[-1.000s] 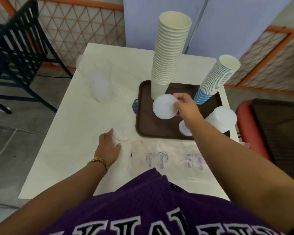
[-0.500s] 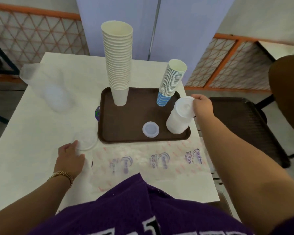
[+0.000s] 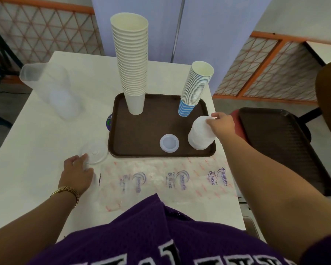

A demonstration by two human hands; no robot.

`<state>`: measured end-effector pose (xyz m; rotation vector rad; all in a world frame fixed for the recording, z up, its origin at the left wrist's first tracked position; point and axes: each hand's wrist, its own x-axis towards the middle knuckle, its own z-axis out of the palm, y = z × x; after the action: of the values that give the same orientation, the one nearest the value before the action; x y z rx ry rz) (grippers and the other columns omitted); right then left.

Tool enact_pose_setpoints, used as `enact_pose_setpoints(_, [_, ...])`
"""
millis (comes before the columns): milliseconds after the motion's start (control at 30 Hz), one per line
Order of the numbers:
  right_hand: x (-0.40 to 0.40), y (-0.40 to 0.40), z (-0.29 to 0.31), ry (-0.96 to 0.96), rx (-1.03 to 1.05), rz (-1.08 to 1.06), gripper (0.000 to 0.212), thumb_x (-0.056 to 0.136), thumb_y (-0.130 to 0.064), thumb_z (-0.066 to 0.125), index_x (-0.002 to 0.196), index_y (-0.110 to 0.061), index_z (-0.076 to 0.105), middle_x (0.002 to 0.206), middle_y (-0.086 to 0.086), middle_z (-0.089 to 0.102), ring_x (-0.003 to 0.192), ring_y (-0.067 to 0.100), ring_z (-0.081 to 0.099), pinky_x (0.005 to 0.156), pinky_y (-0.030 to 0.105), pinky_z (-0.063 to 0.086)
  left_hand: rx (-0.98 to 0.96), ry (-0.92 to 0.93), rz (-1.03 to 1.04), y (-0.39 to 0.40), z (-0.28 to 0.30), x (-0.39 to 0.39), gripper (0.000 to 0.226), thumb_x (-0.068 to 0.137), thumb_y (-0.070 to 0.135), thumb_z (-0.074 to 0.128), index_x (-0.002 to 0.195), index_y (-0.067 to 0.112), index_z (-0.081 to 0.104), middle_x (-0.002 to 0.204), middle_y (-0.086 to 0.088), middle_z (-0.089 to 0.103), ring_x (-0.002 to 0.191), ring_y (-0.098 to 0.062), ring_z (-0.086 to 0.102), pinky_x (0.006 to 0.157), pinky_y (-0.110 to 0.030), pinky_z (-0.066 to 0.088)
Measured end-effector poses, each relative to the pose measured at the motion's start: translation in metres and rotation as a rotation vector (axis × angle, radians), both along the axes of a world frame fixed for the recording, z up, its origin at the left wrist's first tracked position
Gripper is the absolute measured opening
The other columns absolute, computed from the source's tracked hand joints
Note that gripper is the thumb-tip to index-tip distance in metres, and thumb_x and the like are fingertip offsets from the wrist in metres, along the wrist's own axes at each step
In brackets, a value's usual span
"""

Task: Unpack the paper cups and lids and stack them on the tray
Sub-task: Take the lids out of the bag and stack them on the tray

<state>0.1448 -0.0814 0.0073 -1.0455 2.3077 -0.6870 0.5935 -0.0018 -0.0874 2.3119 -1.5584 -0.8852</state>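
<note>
plastic lid stack at the brown tray's near right corner looks light and tippy; right hand pinches its top, left hand touches a clear lid left of the tray

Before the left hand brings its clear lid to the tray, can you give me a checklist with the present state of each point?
1. Left hand touches the clear lid: ok; firmness of grip: cannot tell.
2. Clear lid is on the tray: not ok, it lies on the table.
3. Right hand rests on the white lid stack: ok.
4. White lid stack stands straight: not ok, it leans.
5. Single lid lies flat on the tray: ok.
</note>
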Motion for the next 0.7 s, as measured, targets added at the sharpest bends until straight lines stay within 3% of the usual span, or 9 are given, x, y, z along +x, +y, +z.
enact_pose_setpoints(167, [0.003, 0.004, 0.002, 0.058, 0.001, 0.042, 0.049, 0.082, -0.045, 0.066, 0.127, -0.026, 0.060, 0.130, 0.008, 0.050, 0.123, 0.031, 0.048, 0.101, 0.048, 0.046, 0.002, 0.000, 0.012, -0.001, -0.001, -0.001, 0.052, 0.094, 0.021, 0.052, 0.145, 0.022, 0.043, 0.154, -0.002, 0.021, 0.128, -0.038, 0.046, 0.112, -0.048, 0.035])
enact_pose_setpoints(267, [0.012, 0.008, 0.010, 0.196, -0.048, 0.048, 0.050, 0.086, -0.048, 0.062, 0.131, -0.026, 0.057, 0.135, 0.009, 0.049, 0.130, 0.032, 0.040, 0.107, 0.048, 0.037, -0.004, 0.015, 0.009, 0.000, 0.000, -0.001, 0.054, 0.093, 0.022, 0.053, 0.146, 0.021, 0.042, 0.153, -0.003, 0.022, 0.128, -0.037, 0.046, 0.112, -0.047, 0.035])
enact_pose_setpoints(400, [0.038, 0.009, 0.020, 0.320, -0.194, 0.129, 0.043, 0.090, -0.041, 0.061, 0.128, -0.023, 0.059, 0.131, 0.011, 0.052, 0.127, 0.032, 0.040, 0.105, 0.045, 0.032, 0.004, 0.005, 0.004, 0.000, 0.005, -0.003, 0.067, 0.092, 0.027, 0.058, 0.152, 0.019, 0.028, 0.152, -0.007, 0.025, 0.131, -0.033, 0.042, 0.112, -0.042, 0.034])
enact_pose_setpoints(533, [0.090, 0.004, 0.017, 0.346, -0.277, 0.323, 0.033, 0.090, -0.030, 0.063, 0.119, -0.014, 0.067, 0.120, 0.012, 0.059, 0.116, 0.031, 0.048, 0.097, 0.041, 0.038, 0.013, -0.273, -0.085, -0.001, 0.007, 0.006, 0.078, 0.091, 0.048, 0.055, 0.153, 0.018, 0.020, 0.150, -0.009, 0.032, 0.132, -0.033, 0.036, 0.107, -0.043, 0.034])
enact_pose_setpoints(700, [0.174, 0.000, -0.002, 0.344, -0.202, 0.772, 0.025, 0.089, -0.029, 0.068, 0.111, -0.018, 0.070, 0.111, 0.002, 0.062, 0.107, 0.023, 0.054, 0.094, 0.037, 0.043, 0.003, -0.276, -0.138, 0.002, 0.001, 0.020, 0.075, 0.089, 0.056, 0.052, 0.150, 0.020, 0.028, 0.151, -0.002, 0.029, 0.136, -0.029, 0.027, 0.110, -0.041, 0.026])
